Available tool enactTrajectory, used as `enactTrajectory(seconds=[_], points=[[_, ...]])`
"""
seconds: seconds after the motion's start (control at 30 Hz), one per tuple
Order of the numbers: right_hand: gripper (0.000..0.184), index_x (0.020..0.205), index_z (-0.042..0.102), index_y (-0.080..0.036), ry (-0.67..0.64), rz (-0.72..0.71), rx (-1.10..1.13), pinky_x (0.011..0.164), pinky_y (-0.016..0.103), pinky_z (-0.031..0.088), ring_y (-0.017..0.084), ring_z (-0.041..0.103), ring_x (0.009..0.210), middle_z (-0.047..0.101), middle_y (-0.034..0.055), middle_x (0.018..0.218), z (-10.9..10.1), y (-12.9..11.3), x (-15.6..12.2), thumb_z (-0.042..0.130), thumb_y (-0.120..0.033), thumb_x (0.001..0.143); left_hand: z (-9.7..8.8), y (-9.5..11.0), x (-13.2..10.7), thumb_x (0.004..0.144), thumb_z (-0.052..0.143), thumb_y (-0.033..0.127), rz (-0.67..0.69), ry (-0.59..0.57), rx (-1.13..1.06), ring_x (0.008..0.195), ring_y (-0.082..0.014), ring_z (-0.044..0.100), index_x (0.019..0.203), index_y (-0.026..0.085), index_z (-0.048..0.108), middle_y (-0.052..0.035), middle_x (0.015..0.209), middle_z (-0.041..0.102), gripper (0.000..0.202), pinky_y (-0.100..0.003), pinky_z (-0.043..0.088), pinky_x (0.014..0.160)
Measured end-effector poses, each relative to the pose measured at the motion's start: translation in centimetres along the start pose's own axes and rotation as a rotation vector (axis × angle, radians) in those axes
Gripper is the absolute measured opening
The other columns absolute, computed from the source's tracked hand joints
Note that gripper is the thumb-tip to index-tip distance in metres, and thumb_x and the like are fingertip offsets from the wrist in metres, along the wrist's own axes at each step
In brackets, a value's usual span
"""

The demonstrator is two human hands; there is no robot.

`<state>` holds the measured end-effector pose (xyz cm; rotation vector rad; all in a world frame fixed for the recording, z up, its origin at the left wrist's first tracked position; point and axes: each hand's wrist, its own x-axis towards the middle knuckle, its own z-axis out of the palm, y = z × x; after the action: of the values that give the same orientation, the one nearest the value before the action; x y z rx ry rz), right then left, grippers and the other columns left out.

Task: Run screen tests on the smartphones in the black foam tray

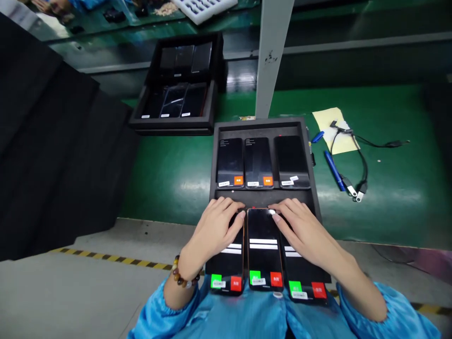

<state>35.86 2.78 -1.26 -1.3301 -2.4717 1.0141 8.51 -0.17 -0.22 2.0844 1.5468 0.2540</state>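
A black tray (261,127) lies before me, half on the green bench and half over my lap. Its near row holds three lit phones with green and red squares: a left phone (226,268), a middle phone (264,249) and a right phone (305,278). My left hand (215,226) rests flat over the left phone's top, fingers spread, with a bead bracelet on the wrist. My right hand (303,228) lies over the right phone, its fingertips reaching the middle phone's upper corner. The far row holds three dark phones (261,162) with labels.
A second black tray (176,122) with dark phones sits farther left on the green bench (169,174). A grey post (270,61) rises behind my tray. To the right lie a blue pen (334,169), a yellow paper (334,127) and black cables (356,183). Black panels stand left.
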Motion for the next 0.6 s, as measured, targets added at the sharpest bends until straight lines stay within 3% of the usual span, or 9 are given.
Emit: enactTrajectory(seconds=[0.27, 0.43, 0.6], points=[[0.035, 0.128, 0.061, -0.024, 0.030, 0.165, 0.116, 0.104, 0.053, 0.053, 0.028, 0.063, 0.120, 0.066, 0.0109, 0.129, 0.0, -1.0, 0.5, 0.035, -0.044, 0.117, 0.0, 0.5, 1.0, 0.115, 0.043, 0.032, -0.101, 0.047, -0.126, 0.093, -0.0224, 0.057, 0.092, 0.019, 0.070, -0.0059, 0.096, 0.063, 0.038, -0.043, 0.046, 0.087], [0.035, 0.134, 0.061, -0.026, 0.038, 0.122, 0.065, 0.102, 0.054, 0.054, 0.030, 0.065, 0.117, 0.070, 0.0099, 0.124, -1.1, -1.7, 0.3, 0.037, -0.043, 0.116, -0.3, 1.0, 0.6, 0.114, 0.045, 0.032, -0.101, 0.107, -0.253, 0.101, -0.0224, 0.059, 0.095, 0.020, 0.072, -0.0078, 0.102, 0.061, 0.035, -0.040, 0.052, 0.090], [0.042, 0.155, 0.053, -0.033, 0.131, 0.024, 0.039, 0.096, 0.050, 0.056, 0.030, 0.063, 0.118, 0.071, 0.0089, 0.128, -2.7, -3.3, -1.7, 0.044, -0.037, 0.114, -1.2, 1.3, -1.0, 0.113, 0.047, 0.028, -0.078, 0.191, -0.285, 0.100, -0.0217, 0.060, 0.109, 0.022, 0.075, -0.0083, 0.104, 0.059, 0.029, -0.039, 0.054, 0.087]])
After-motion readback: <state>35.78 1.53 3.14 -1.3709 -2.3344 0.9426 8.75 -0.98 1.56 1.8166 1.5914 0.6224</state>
